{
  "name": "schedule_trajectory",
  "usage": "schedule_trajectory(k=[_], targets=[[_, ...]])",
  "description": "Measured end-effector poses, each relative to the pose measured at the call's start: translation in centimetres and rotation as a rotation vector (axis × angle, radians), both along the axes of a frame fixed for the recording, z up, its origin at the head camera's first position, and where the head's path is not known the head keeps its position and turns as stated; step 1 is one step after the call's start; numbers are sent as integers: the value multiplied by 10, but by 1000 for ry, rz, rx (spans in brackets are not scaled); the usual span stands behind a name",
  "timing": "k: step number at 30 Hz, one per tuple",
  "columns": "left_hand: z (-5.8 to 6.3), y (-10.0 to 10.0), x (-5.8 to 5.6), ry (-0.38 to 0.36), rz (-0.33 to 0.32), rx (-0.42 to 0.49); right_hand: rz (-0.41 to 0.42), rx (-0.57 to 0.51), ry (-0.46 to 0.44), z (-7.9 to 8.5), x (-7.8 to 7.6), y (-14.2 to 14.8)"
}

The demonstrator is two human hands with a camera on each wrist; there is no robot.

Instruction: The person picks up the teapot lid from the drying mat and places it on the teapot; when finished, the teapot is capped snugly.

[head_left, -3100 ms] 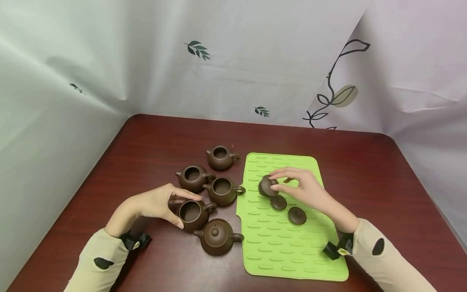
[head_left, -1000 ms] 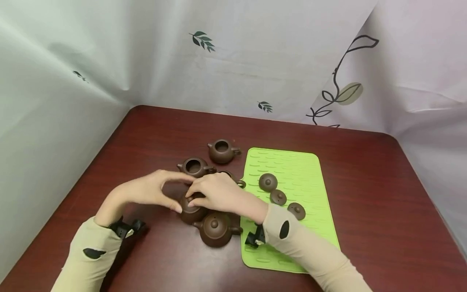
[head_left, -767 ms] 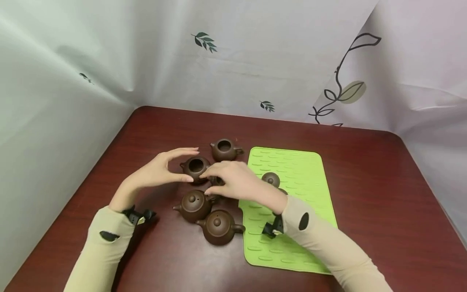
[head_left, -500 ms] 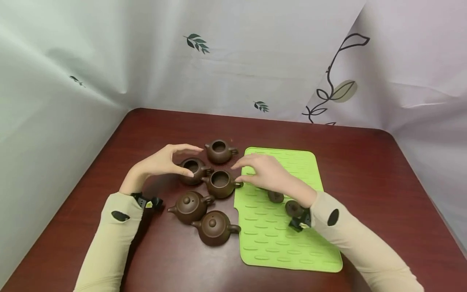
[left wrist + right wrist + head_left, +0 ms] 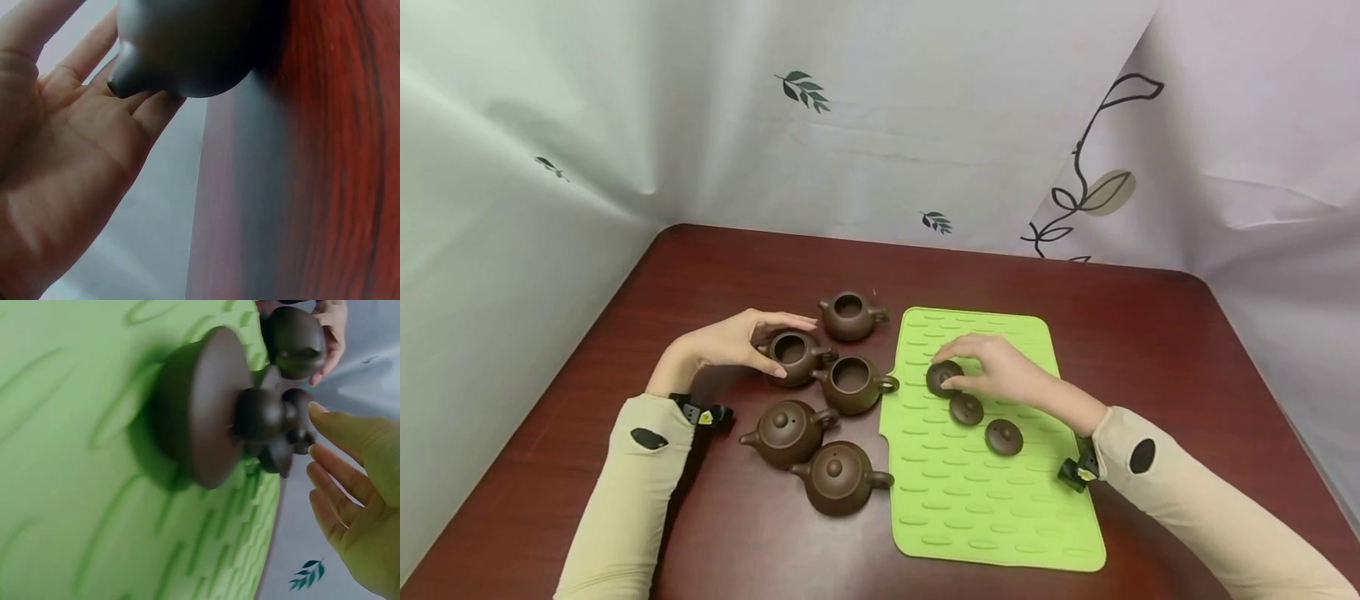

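Observation:
Around a lidless brown clay teapot (image 5: 792, 350) my left hand (image 5: 730, 340) curves, thumb on its near side and fingers at the far side. Its spout points to my palm in the left wrist view, where the teapot's underside (image 5: 187, 56) fills the top. Over the green mat my right hand (image 5: 1000, 371) reaches to the farthest lid (image 5: 942, 380). Thumb and forefinger stand apart on either side of its knob; in the right wrist view, contact with that lid cannot be made out. A second lid (image 5: 967, 410) and a third lid (image 5: 1004, 437) lie knob up nearby.
Two more lidless teapots stand close by, one at the back (image 5: 848, 321) and one beside the mat (image 5: 852, 392). Nearer the front, two lidded teapots (image 5: 784, 435) (image 5: 837, 483) sit close together. The green mat (image 5: 985, 525) lies on the dark red table (image 5: 737, 533).
The teapot my left hand held before now wears a lid and stands further left. My left hand has moved back to another teapot. My right hand has returned from the teapots to the mat.

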State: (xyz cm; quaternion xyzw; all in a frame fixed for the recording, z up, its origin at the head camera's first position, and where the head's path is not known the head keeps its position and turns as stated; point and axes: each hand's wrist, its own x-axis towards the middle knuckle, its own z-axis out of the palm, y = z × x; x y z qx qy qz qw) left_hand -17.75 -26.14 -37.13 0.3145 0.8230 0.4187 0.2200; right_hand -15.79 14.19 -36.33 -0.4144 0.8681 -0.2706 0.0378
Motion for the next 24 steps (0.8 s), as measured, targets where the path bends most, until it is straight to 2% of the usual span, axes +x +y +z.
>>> schedule_trajectory(k=[7, 14, 20, 24], targets=[[-2, 1, 0, -49, 16, -19, -2, 25, -39, -14, -3, 7], [-2, 1, 1, -52, 24, -28, 0, 23, -20, -15, -1, 11], [-1, 1, 2, -77, 33, -25, 26, -46, 18, -18, 7, 19], [0, 0, 3, -90, 40, -31, 41, -95, -16, -20, 11, 28]])
